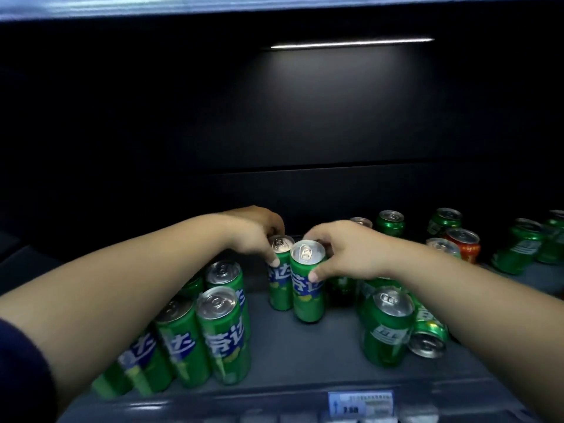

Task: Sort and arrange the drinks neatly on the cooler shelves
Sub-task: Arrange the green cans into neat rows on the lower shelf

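Two slim green cans stand side by side in the middle of the cooler shelf (305, 355). My left hand (253, 233) grips the rear slim green can (279, 285) near its top. Around the top of the front slim green can (306, 288), which leans slightly, my right hand (348, 251) is closed. A cluster of several slim green cans (198, 331) stands upright at the left under my left forearm. Shorter green cans (386, 331) stand at the right under my right forearm, one lying on its side (427, 340).
More short green cans (390, 222) and one red-orange can (464, 244) stand scattered at the back right. A tipped green can (518, 248) leans at the far right. A price tag (360, 404) hangs on the shelf's front edge. The dark back wall rises behind.
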`<state>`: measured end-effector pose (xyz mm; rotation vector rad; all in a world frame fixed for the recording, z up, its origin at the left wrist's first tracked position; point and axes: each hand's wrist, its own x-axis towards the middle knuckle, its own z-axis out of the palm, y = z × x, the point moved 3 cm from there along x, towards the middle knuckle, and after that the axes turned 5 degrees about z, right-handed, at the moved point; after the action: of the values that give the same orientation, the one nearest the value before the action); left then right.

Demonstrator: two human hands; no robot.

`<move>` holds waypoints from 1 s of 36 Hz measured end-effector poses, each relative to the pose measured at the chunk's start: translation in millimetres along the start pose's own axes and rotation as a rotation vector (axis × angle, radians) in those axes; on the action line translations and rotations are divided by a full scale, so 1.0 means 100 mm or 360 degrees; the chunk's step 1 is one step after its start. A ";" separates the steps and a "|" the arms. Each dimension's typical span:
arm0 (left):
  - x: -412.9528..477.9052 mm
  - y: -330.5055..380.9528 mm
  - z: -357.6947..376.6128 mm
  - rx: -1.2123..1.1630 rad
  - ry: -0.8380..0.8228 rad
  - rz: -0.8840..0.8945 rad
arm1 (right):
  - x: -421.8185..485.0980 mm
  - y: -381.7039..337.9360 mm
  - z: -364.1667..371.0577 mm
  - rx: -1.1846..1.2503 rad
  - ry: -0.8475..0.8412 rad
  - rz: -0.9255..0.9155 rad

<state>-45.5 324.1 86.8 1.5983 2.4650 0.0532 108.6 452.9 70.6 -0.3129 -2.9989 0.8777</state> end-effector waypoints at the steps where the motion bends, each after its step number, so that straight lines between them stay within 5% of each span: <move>1: -0.04 0.03 0.01 0.0027 -0.0001 0.0045 | -0.05 -0.02 0.04 0.0024 -0.0010 0.0005; 8: -0.33 0.10 0.06 0.0029 0.0019 0.0216 | -0.38 -0.14 0.39 0.0181 0.0018 0.0058; 20: -0.66 0.11 0.19 -0.0054 0.0184 0.0075 | -0.70 -0.10 0.85 0.0891 0.0372 0.0208; 28: -0.77 -0.03 0.25 -0.0184 0.0365 -0.0150 | -0.73 0.08 1.35 0.0675 0.0304 0.0502; 36: -0.77 -0.10 0.42 -0.0591 0.0446 -0.0092 | -0.71 0.06 1.44 0.0669 0.0300 0.0421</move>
<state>-16.3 246.3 56.1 1.4374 2.5022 0.7264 171.0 367.9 -50.0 -0.7413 -2.5530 1.3776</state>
